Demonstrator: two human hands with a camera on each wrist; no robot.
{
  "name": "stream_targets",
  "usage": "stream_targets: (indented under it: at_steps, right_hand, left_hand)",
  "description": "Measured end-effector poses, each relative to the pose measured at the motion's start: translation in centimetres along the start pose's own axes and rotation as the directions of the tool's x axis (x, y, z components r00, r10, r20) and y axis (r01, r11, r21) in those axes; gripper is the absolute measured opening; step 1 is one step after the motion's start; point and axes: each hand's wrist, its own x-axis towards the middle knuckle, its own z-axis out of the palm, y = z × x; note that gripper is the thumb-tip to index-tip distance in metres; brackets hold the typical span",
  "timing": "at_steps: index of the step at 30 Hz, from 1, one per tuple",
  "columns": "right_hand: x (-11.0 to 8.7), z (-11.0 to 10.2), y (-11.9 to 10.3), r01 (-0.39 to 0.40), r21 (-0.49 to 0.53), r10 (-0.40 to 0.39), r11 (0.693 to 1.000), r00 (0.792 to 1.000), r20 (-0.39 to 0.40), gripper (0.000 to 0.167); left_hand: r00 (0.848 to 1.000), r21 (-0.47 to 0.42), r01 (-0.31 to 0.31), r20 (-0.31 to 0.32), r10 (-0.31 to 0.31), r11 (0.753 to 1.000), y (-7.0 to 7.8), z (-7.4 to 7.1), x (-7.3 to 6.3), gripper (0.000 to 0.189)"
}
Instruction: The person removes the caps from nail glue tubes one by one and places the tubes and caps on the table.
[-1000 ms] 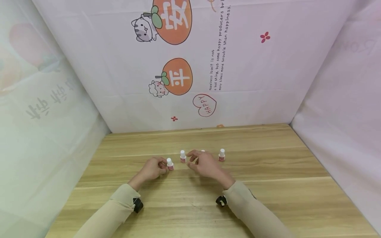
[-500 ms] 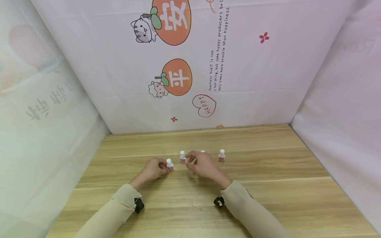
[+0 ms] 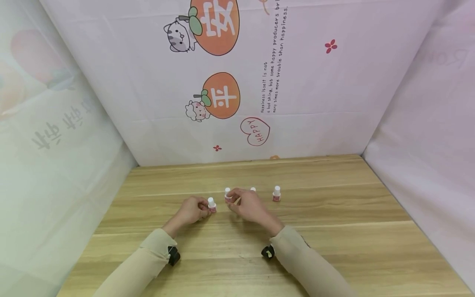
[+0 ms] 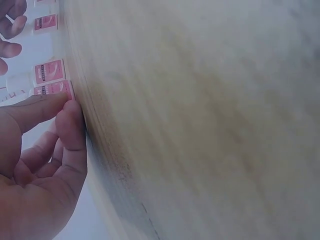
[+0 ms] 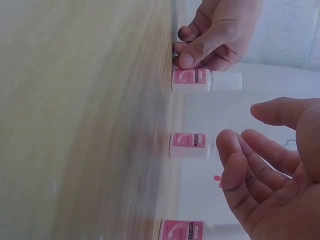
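Several small white bottles with pink labels and white caps stand upright on the wooden table (image 3: 237, 255). My left hand (image 3: 191, 209) is at the leftmost bottle (image 3: 212, 205), its thumb and fingertips pinching the lower side near the base. The left wrist view has the thumb overlapping that bottle's pink label (image 4: 49, 89). My right hand (image 3: 249, 203) reaches to the second bottle (image 3: 227, 191) and partly covers it in the head view. In the right wrist view, its thumb (image 5: 280, 111) and fingers are spread apart near this bottle's cap end, with a gap between them.
A third bottle (image 3: 253, 189) shows only its cap behind my right hand. Farther right stands another bottle (image 3: 276, 194). Printed white cloth (image 3: 315, 103) rises behind the table's back edge, with more cloth walls on the left and right.
My right hand has moved a little to the left, so its fingers now overlap the second bottle. The left hand and the bottles have stayed in place.
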Motion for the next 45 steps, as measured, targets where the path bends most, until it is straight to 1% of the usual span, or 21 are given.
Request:
stream_targets:
  at_steps: [4,13,20,28,32,41,45]
  right_hand:
    - [0.1,0.2,-0.3,-0.007,0.019,0.007,1.000,1.000,-0.002,0.024]
    - [0.3,0.5,-0.6,-0.015,0.013,0.015,1.000,1.000,0.001,0.024]
    - [0.3,0.6,-1.0,-0.008,0.039,0.007,0.999,1.000,0.003,0.027]
    - [0.6,1.3,-1.2,-0.038,0.015,0.038,0.999,0.999,0.006,0.027]
    - [0.8,1.4,-1.4,-0.049,0.025,0.049,0.998,0.999,0.008,0.027]
    - [1.1,1.9,-1.6,-0.037,0.015,0.037,0.999,0.999,0.002,0.025]
    - [1.3,2.1,-1.8,-0.029,0.003,0.029,1.000,1.000,-0.004,0.024]
  left_hand:
    - [1.000,-0.012,0.004,0.004,-0.004,1.000,-0.1,0.1,0.1,0.016]
    - [1.000,-0.041,-0.007,0.019,0.008,0.999,0.2,0.1,0.0,0.018]
    - [1.000,-0.017,-0.008,0.017,0.008,1.000,0.3,0.0,0.0,0.016]
    - [1.000,-0.031,-0.012,0.011,0.012,0.999,0.2,0.1,0.1,0.014]
    - [1.000,-0.037,-0.005,0.018,0.006,0.999,0.0,0.1,0.2,0.014]
    - [0.999,-0.027,-0.029,0.015,0.030,0.999,-0.1,0.2,0.2,0.013]
    - [1.000,-0.032,-0.019,0.023,0.020,0.999,-0.1,0.2,0.1,0.014]
